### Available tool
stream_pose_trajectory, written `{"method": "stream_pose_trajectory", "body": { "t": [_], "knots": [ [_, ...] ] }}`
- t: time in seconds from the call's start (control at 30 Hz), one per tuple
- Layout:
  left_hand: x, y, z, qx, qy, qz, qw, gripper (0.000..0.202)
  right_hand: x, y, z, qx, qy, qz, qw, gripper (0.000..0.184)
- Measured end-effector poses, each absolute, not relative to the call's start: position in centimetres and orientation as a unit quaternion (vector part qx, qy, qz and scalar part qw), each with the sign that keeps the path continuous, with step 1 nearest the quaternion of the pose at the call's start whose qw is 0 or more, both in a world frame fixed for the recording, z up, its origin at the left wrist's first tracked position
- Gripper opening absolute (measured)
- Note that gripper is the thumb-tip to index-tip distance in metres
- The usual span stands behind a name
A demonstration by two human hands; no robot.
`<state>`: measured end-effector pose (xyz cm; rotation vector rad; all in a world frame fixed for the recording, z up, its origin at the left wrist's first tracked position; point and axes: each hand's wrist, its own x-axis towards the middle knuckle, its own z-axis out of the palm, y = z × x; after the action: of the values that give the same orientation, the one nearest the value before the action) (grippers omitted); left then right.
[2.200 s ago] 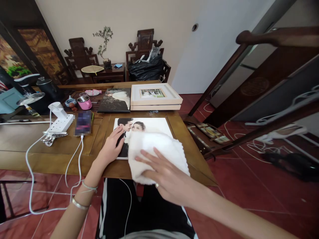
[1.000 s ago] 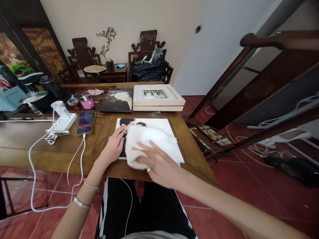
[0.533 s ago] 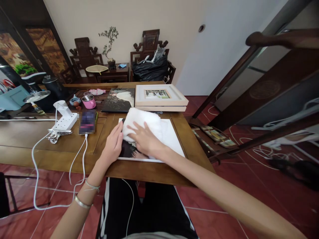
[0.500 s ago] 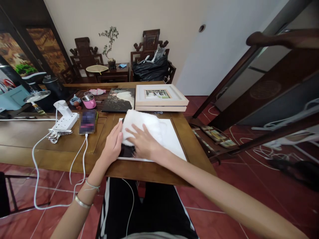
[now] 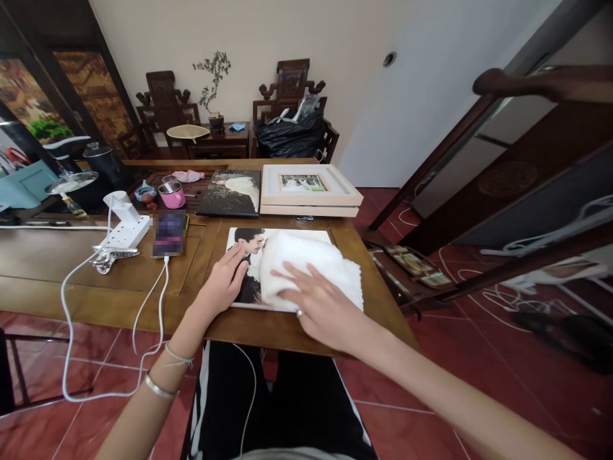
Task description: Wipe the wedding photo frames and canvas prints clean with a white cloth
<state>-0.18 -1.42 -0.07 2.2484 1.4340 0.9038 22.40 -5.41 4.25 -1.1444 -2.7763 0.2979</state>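
A white-edged photo panel point(image 5: 245, 295) lies flat on the wooden table before me, printed with people in dark and light clothing. Over its middle and right side spreads a folded white cloth point(image 5: 316, 252), whose scalloped edge hangs past the panel's right side. My right hand point(image 5: 320, 306) rests palm down on the cloth with its fingers stretched out, pressing rather than gripping it. At the panel's left edge my left hand point(image 5: 224, 281) lies with fingers extended onto the print, holding nothing. The cloth hides much of the picture.
Behind the panel are a dark photo board point(image 5: 230, 195) and stacked pale picture frames point(image 5: 311, 191). To the left sit a phone point(image 5: 170, 235) on a cable, a power strip point(image 5: 128, 233) and a pink mug point(image 5: 172, 197). A wooden chair point(image 5: 507, 172) stands at right.
My right hand has slid the cloth to the right and toward me, uncovering the panel's left part. My left hand has shifted slightly onto the print, fingers still extended.
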Motion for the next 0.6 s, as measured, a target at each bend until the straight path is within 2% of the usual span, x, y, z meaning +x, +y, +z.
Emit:
{"method": "stream_pose_trajectory", "body": {
  "t": [0.13, 0.4, 0.6],
  "knots": [
    [-0.2, -1.2, -0.4, 0.801, 0.499, 0.299, 0.145, 0.045, 20.6, -0.9, 4.3, -0.445, -0.891, 0.067, 0.062, 0.055],
    [-0.2, -1.2, -0.2, 0.805, 0.495, 0.3, 0.131, 0.04, 13.4, 4.5, 4.5, -0.447, -0.891, 0.06, 0.056, 0.05],
    [-0.4, -1.2, -0.5, 0.799, 0.501, 0.302, 0.138, 0.042, 14.8, 4.8, 4.5, -0.446, -0.891, 0.058, 0.063, 0.046]
  ]
}}
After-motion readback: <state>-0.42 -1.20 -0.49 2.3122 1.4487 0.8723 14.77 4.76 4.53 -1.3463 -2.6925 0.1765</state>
